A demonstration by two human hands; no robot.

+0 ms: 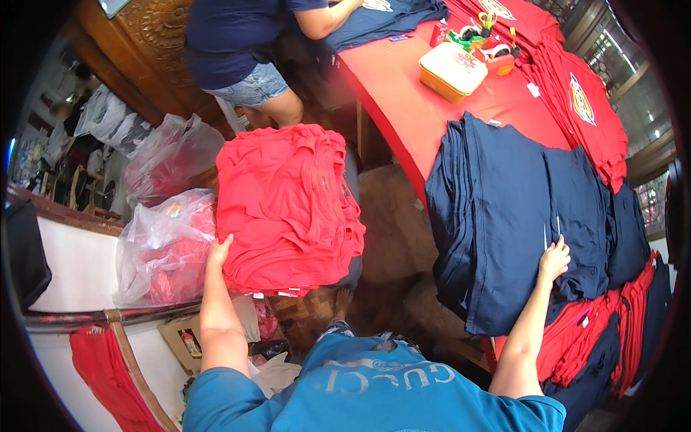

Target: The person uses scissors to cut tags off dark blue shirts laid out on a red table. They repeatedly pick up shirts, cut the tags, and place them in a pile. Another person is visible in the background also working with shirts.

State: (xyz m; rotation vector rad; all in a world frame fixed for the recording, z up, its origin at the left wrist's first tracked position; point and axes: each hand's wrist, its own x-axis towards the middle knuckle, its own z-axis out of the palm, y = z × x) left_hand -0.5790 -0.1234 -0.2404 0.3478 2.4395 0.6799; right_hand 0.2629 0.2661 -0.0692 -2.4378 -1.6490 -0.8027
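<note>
A tall pile of red shirts (270, 194) stands to my left, tags showing along its near edge. My left hand (220, 250) grips the pile's near left edge, some fingers hidden by cloth. On the right, dark navy garments (489, 223) lie stacked over the table's near end. My right hand (554, 261) rests on them, fingers closed round something slim. Two thin pale prongs (558, 225) point away from that hand; they look like a small two-pointed tool, its kind unclear.
The red-covered table (389, 86) bears a yellow-lidded box (453, 70), tape dispensers (498, 57) and printed red shirts (576, 101). A co-worker (237, 43) stands at its far side by navy shirts. Plastic bags (169, 248) sit left of the red pile. More garments (586, 338) lie at right.
</note>
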